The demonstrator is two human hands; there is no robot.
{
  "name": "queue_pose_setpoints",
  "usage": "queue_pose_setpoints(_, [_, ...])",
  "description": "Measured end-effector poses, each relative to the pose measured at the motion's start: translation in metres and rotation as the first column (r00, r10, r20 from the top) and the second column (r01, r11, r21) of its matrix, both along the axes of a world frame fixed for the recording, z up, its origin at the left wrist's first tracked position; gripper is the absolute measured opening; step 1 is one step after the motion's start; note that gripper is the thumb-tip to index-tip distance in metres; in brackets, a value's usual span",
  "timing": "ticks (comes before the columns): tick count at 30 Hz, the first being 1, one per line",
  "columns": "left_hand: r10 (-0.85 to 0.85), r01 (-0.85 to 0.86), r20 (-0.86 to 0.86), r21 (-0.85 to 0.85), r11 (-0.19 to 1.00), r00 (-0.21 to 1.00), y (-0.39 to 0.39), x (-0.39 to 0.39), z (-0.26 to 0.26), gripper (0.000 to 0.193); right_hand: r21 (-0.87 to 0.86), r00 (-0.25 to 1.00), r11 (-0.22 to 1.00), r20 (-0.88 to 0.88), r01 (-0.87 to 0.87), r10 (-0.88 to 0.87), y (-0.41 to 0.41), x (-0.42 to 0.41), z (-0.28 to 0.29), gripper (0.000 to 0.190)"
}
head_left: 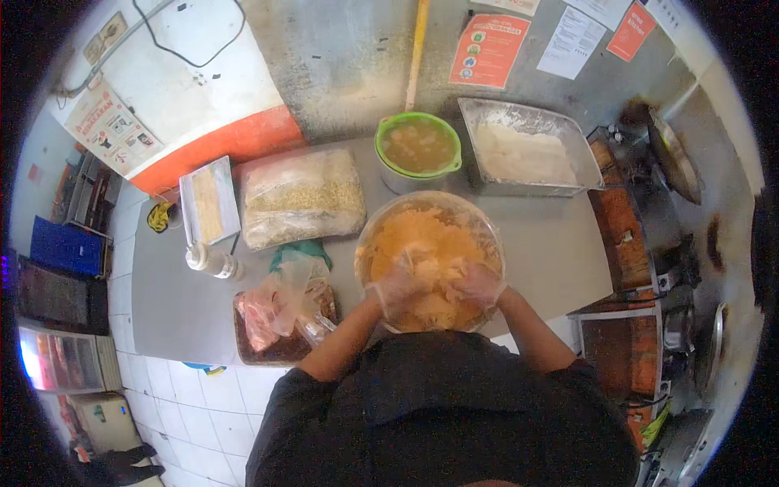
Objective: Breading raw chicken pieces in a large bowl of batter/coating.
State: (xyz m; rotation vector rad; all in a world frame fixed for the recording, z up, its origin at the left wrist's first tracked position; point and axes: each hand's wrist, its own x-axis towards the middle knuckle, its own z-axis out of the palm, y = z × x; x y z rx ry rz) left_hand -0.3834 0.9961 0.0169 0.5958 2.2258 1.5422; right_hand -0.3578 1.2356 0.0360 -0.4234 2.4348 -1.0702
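Note:
A large round clear bowl (499, 243) stands at the near edge of the steel table, holding orange-tinted flour or breading (432, 222). Both of my hands are inside it and seem to wear thin clear gloves. On the left side of the bowl is my left hand (405, 283), its fingers in the mix; my right hand (478, 283) is opposite, with the fingers near pale coated lumps (447, 268). Blur and powder hide what each hand grips, if anything. Just behind the bowl sits a pot with a green strainer (419, 145) in cloudy liquid with pale pieces.
A metal pan of white flour (526, 152) stands back right. Left are a large plastic-wrapped package (304, 198), a narrow tray (210, 201), a white bottle (213, 262) and a brown tray (243, 353) holding plastic bags (268, 310). Cookware and a stove area lie at the right.

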Motion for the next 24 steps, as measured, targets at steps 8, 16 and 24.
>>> queue_pose_setpoints(8, [-0.121, 0.094, -0.151, -0.17, 0.981, 0.981, -0.04, -0.016, -0.056, 0.037, 0.266, 0.973, 0.964, 0.212, 0.028, -0.087, -0.034, -0.008, 0.068, 0.061])
queue_pose_setpoints(16, [-0.491, 0.506, 0.211, -0.612, 0.608, 0.845, -0.013, -0.023, 0.061, 0.049, -0.211, 0.95, 0.943, -0.125, 0.256, -0.286, -0.001, -0.009, -0.001, 0.056])
queue_pose_setpoints(24, [0.199, -0.228, 0.246, 0.096, 0.969, 0.948, -0.004, -0.005, 0.066, 0.042, 0.043, 0.979, 0.98, -0.078, 0.194, -0.191, 0.01, -0.01, 0.046, 0.046])
